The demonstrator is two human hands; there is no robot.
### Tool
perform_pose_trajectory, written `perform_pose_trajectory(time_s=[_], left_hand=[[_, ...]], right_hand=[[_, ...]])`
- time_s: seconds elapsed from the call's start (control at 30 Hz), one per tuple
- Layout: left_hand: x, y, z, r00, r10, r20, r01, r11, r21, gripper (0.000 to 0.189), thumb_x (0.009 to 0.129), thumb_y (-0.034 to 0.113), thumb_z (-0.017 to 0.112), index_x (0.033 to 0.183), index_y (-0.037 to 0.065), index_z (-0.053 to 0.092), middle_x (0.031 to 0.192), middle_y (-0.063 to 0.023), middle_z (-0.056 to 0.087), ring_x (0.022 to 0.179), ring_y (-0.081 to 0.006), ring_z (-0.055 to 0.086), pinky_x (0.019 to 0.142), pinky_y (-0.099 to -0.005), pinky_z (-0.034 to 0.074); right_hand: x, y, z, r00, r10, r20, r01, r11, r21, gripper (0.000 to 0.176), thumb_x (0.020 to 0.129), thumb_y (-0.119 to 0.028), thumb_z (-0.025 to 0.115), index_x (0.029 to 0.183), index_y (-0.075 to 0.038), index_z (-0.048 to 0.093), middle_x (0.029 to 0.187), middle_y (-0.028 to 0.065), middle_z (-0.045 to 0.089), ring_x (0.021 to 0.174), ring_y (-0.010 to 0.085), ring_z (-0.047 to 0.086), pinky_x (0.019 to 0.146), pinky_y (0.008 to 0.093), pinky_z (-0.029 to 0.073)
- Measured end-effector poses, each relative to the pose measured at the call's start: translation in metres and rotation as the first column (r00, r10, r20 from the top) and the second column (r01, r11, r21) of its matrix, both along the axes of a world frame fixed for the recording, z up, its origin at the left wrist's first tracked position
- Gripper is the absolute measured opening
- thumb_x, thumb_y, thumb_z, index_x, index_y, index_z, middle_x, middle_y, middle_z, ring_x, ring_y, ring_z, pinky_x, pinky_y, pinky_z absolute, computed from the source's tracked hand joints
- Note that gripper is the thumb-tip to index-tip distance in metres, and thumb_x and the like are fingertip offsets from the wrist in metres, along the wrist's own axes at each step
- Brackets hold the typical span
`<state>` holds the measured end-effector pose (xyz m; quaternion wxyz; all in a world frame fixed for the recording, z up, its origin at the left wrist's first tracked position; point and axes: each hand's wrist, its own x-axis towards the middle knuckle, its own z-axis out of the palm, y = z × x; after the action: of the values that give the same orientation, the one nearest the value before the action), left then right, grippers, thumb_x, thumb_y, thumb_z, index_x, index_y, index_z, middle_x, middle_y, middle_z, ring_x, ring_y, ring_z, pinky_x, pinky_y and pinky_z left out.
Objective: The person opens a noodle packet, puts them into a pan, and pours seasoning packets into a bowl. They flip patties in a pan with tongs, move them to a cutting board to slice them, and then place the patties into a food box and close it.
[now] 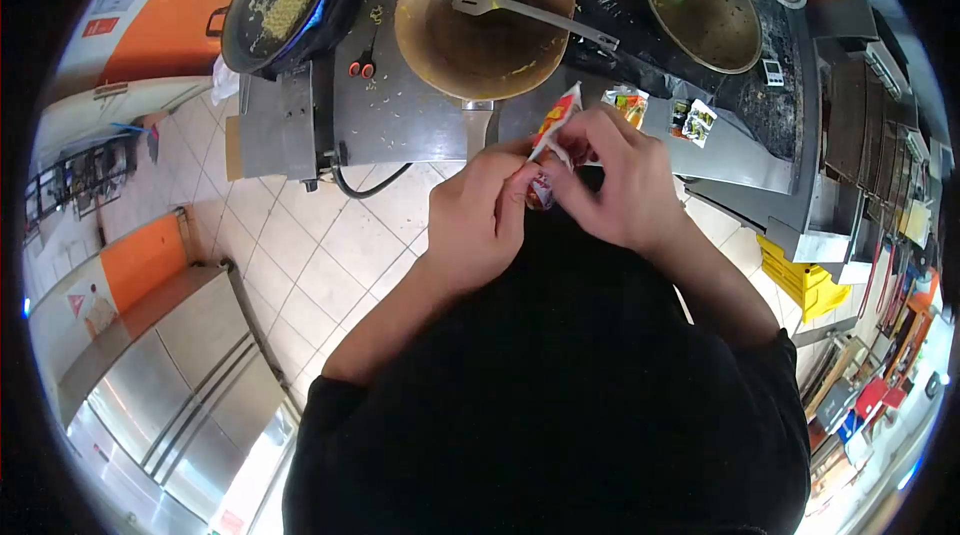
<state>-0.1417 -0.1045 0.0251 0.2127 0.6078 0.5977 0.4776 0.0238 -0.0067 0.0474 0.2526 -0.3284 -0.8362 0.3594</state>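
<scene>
Close in front of my chest, a small red and white seasoning packet (pixel 556 122) is pinched between my two hands. My left hand (pixel 482 203) grips its lower left part, thumb and fingers pressed together. From the other side, my right hand (pixel 622 175) holds the packet with thumb and curled fingers; part of it is hidden behind them. Just beyond my hands, more small packets lie on the counter: a yellow one (pixel 627 103) and a black and white one (pixel 692 122). A large pan (pixel 420 55) with a slotted spatula (pixel 520 10) in it sits ahead.
At the left, a dark wok (pixel 240 30) holds a noodle block (pixel 288 8) over a blue flame. Orange-handled scissors (pixel 362 66) lie on the steel counter (pixel 400 130). A metal bowl (pixel 715 20) and a small white timer (pixel 773 73) are at the right. A yellow crate (pixel 805 280) stands below.
</scene>
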Motion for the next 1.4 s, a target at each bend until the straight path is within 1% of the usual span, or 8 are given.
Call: perform_pose_trajectory(time_s=[0.23,0.3,0.5,0.7,0.97,1.17,1.27,1.4], left_hand=[[-0.012,0.003,0.000,0.991,-0.127,0.043,0.127,0.992,-0.004,0.012,0.091,0.001,0.064,0.104,0.002,0.064,0.113,-0.0153,0.066,0.097,-0.0314,0.066,0.084,-0.0382,0.054],[-0.014,0.004,0.000,0.820,-0.136,0.555,0.235,0.966,-0.111,0.023,0.085,0.001,0.070,0.107,0.003,0.066,0.112,-0.0144,0.066,0.107,-0.0330,0.061,0.094,-0.0400,0.049],[-0.019,0.007,0.024,0.960,-0.262,0.097,0.261,0.965,0.017,0.032,0.071,0.002,0.080,0.101,0.007,0.069,0.109,-0.0086,0.065,0.100,-0.0283,0.061,0.091,-0.0389,0.047],[-0.020,0.004,0.050,0.876,-0.357,-0.325,0.430,0.883,0.190,0.021,0.071,0.013,0.073,0.090,0.011,0.065,0.099,-0.0025,0.058,0.094,-0.0240,0.061,0.085,-0.0409,0.049],[-0.020,-0.005,0.005,0.891,-0.437,0.120,0.369,0.853,0.368,0.017,0.085,0.001,0.064,0.102,0.003,0.061,0.104,-0.0138,0.058,0.101,-0.0341,0.062,0.084,-0.0462,0.053],[-0.028,0.011,0.022,0.858,-0.346,0.381,0.367,0.930,0.019,0.026,0.083,-0.006,0.067,0.105,0.002,0.055,0.109,-0.0144,0.054,0.098,-0.0292,0.063,0.080,-0.0375,0.054],[-0.024,0.020,0.045,0.928,-0.207,0.311,0.278,0.938,-0.208,0.028,0.082,-0.001,0.070,0.105,0.002,0.054,0.112,-0.0148,0.051,0.097,-0.0270,0.063,0.074,-0.0350,0.055],[-0.038,0.025,0.049,0.970,-0.239,-0.038,0.237,0.969,-0.064,0.017,0.082,-0.003,0.069,0.095,0.001,0.059,0.095,-0.0127,0.063,0.079,-0.0243,0.066,0.067,-0.0314,0.055]], right_hand=[[0.014,0.021,0.010,0.957,0.240,0.160,-0.273,0.933,0.233,0.019,0.081,-0.009,0.070,0.097,-0.005,0.062,0.091,0.0100,0.064,0.084,0.0293,0.068,0.068,0.0397,0.055],[0.018,0.021,0.007,0.955,0.290,0.063,-0.296,0.922,0.251,0.021,0.075,-0.005,0.071,0.094,-0.005,0.062,0.089,0.0101,0.063,0.080,0.0299,0.066,0.068,0.0399,0.055],[0.019,0.006,0.022,0.939,0.344,0.022,-0.331,0.883,0.332,0.021,0.068,-0.004,0.070,0.087,-0.004,0.060,0.084,0.0090,0.058,0.076,0.0272,0.064,0.062,0.0377,0.054],[0.029,0.006,0.065,0.855,0.477,0.206,-0.518,0.760,0.391,0.020,0.064,-0.011,0.074,0.081,-0.008,0.064,0.080,0.0033,0.055,0.080,0.0197,0.063,0.071,0.0340,0.056],[0.046,0.012,0.049,0.881,0.473,0.023,-0.458,0.839,0.295,0.021,0.066,-0.003,0.075,0.082,-0.002,0.062,0.084,0.0070,0.058,0.087,0.0273,0.067,0.090,0.0468,0.059],[0.035,0.002,0.032,0.958,0.274,-0.088,-0.245,0.937,0.248,0.031,0.063,0.006,0.071,0.092,-0.001,0.063,0.099,0.0128,0.059,0.099,0.0331,0.065,0.093,0.0492,0.056],[0.023,-0.005,0.026,0.983,0.173,-0.058,-0.153,0.956,0.249,0.031,0.063,0.005,0.073,0.091,-0.002,0.062,0.118,0.0154,0.057,0.115,0.0363,0.060,0.097,0.0491,0.055],[0.016,-0.004,0.024,0.963,0.252,-0.095,-0.231,0.954,0.192,0.029,0.064,0.007,0.072,0.089,-0.002,0.060,0.135,0.0201,0.054,0.129,0.0454,0.053,0.102,0.0495,0.053]])
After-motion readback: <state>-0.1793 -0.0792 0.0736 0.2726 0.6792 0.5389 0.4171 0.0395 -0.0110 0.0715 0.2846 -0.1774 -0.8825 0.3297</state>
